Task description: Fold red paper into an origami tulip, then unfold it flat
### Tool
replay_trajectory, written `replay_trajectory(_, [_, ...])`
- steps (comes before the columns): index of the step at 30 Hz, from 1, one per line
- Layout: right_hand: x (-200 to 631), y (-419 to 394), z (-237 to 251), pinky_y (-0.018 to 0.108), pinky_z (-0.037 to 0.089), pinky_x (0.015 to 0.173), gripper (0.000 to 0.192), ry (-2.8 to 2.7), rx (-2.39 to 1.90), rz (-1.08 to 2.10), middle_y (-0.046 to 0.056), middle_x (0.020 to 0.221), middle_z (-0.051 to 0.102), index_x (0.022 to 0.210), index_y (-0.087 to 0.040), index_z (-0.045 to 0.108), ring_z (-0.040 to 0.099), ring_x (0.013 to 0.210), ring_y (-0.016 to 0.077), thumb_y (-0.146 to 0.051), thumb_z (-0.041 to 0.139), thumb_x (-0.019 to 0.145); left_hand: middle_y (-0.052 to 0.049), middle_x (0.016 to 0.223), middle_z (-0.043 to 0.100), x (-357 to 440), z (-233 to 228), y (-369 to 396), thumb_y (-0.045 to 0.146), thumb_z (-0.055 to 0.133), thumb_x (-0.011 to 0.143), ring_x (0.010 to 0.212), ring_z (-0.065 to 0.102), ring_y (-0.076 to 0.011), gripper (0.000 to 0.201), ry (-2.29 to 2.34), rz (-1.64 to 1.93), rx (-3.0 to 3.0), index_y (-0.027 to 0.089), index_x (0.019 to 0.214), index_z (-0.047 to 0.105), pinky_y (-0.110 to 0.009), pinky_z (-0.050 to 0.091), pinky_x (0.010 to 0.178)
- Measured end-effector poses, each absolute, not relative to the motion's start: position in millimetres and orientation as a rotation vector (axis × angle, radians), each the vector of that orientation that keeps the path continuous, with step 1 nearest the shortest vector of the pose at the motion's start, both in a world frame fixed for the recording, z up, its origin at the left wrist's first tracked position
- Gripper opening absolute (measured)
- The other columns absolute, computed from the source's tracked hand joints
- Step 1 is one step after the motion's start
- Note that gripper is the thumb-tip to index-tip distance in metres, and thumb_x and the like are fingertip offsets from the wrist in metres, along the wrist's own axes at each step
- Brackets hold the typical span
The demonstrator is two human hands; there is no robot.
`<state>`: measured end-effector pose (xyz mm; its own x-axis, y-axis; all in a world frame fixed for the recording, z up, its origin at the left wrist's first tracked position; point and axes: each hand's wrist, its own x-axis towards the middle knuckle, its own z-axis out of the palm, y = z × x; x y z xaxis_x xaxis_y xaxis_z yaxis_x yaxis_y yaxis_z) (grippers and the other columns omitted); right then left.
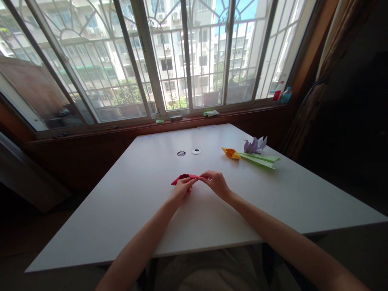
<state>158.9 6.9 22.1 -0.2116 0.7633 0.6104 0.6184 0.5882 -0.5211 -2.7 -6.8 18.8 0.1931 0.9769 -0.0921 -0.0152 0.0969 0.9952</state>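
Note:
A folded red paper boat [179, 178], pointed at its ends and hollow in the middle, is held low over the white table [136, 210]. My left hand [182, 189] grips its near side, thumb along the paper. At the boat's right tip, the fingers of my right hand [216, 182] are pinched on the paper. Part of the boat is hidden behind my left hand. To the right lie a yellow folded paper boat [231, 153], a pale green folded paper piece [263, 160] and several purple and white paper cranes [255, 144].
Two round holes [181, 153] sit in the tabletop beyond my hands. A barred window [188, 60] rises behind the table. On its sill rest a green-white packet [211, 113], a small box [176, 118] and two bottles [281, 93]. A curtain [321, 81] hangs at right.

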Motion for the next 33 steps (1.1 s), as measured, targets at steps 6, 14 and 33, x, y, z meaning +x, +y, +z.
replay_trajectory(6, [157.1, 7.4, 22.0, 0.023, 0.042, 0.055, 0.014, -1.877, -1.173, 0.278, 0.002, 0.066, 0.068, 0.070, -0.021, 0.067, 0.060, 0.058, 0.0141, -0.031, 0.059, 0.073, 0.006, 0.044, 0.039, -2.5, 17.5, -8.6, 0.045, 0.059, 0.065, 0.036, 0.028, -0.0020, 0.031, 1.081, 1.016, 1.260, 0.015, 0.073, 0.061, -0.018, 0.015, 0.036])
replay_trajectory(14, [154.0, 4.0, 23.5, 0.023, 0.041, 0.053, 0.013, -1.830, -1.186, 0.319, 0.002, 0.063, 0.067, 0.068, -0.020, 0.067, 0.060, 0.056, 0.0143, -0.029, 0.059, 0.072, 0.005, 0.045, 0.040, -2.4, 14.3, -6.1, 0.047, 0.061, 0.063, 0.038, 0.030, -0.0024, 0.036, 1.125, 1.055, 1.238, 0.015, 0.081, 0.063, -0.017, 0.017, 0.036])
replay_trajectory(33, [152.9, 2.3, 25.9, 0.021, 0.039, 0.053, 0.015, -1.776, -1.260, 0.433, 0.003, 0.063, 0.067, 0.067, -0.017, 0.068, 0.059, 0.056, 0.0135, -0.027, 0.057, 0.071, 0.005, 0.042, 0.042, -2.3, 11.2, -2.2, 0.044, 0.063, 0.061, 0.037, 0.032, -0.0031, 0.036, 1.174, 1.120, 1.134, 0.014, 0.081, 0.065, -0.019, 0.018, 0.037])
